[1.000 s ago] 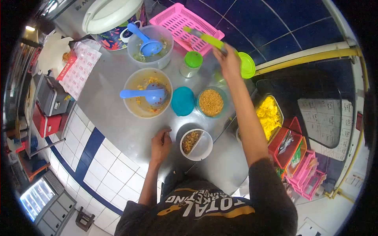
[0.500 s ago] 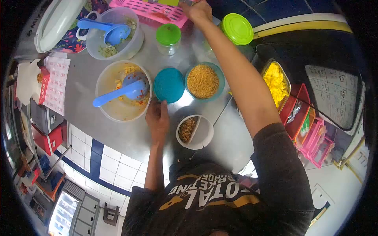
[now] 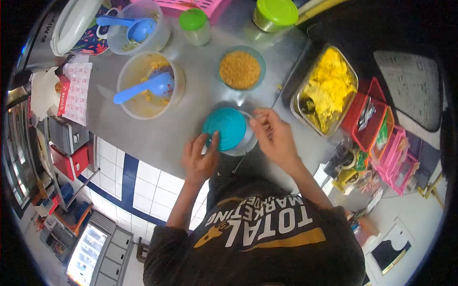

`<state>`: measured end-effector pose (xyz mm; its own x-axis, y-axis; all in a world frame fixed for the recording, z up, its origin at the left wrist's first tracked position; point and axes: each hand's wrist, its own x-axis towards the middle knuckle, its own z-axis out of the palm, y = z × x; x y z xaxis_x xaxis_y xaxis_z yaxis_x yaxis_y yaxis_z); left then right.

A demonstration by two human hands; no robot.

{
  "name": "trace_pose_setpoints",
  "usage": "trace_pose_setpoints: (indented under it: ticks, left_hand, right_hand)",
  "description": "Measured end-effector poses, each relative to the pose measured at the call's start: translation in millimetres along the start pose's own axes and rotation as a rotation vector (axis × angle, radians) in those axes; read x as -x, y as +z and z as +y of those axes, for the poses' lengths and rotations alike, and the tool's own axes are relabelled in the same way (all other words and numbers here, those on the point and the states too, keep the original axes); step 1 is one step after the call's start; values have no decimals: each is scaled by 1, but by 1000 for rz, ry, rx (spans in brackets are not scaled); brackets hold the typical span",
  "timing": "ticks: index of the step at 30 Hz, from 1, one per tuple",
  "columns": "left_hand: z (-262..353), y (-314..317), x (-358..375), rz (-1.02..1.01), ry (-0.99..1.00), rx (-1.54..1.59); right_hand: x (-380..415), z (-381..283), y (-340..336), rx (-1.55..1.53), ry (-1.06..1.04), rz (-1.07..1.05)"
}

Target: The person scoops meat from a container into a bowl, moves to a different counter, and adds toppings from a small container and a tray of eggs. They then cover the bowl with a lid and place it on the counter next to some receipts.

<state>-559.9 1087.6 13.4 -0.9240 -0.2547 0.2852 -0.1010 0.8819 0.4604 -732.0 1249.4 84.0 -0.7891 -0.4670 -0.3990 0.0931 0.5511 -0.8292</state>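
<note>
My left hand (image 3: 200, 159) grips a round teal lid (image 3: 224, 127) by its near edge, fingertips on top. Beneath the lid lies a white bowl (image 3: 249, 138), mostly covered; its right rim and near edge show. My right hand (image 3: 276, 140) is at the right side of this bowl, fingers curled and fingertips at the rim. Just beyond stands a teal-rimmed bowl (image 3: 240, 69) full of golden crumbs. To the left is a clear plastic tub (image 3: 176, 97) with food scraps and a blue ladle (image 3: 143, 89) resting inside.
Far left, another tub (image 3: 164, 35) holds a blue ladle. A green-lidded jar (image 3: 195, 28), a lime-lidded container (image 3: 275, 14) and a pink basket (image 3: 210, 5) stand at the back. On the right, a metal tray (image 3: 296, 108) of yellow food sits beside red and pink baskets.
My right hand has come back from the pink basket to the white bowl. The teal lid has moved from beside the crumb bowl to over the white bowl, now in my left hand.
</note>
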Motion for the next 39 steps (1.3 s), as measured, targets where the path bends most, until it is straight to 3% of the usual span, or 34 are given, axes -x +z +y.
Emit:
trace_pose_setpoints:
  ticks: [1,8,10,13,19,25,32,34,39]
  left_hand:
    - [4,4,7,-67,52,-13]
    - [16,7,10,-53,192,-73]
    - [13,7,5,-1,190,-58]
    - [1,13,-8,157,-15,28]
    - [-11,-4,-60,519,-141,46]
    - [-5,-8,-122,556,10,-92]
    - [8,28,-153,116,342,-63]
    - [10,32,-157,12,391,14]
    - [26,30,-192,-29,223,-28]
  right_hand:
    - [14,16,6,-9,59,-17]
    - [40,60,21,227,-253,189]
    - [38,61,19,198,-255,178]
    - [32,52,11,122,-216,192]
    - [9,40,-2,206,-275,272]
    - [-8,44,-5,261,-255,247]
    - [-82,21,-10,-82,-235,341]
    - [-97,27,-8,-3,-328,357]
    - [-109,38,-4,69,-424,370]
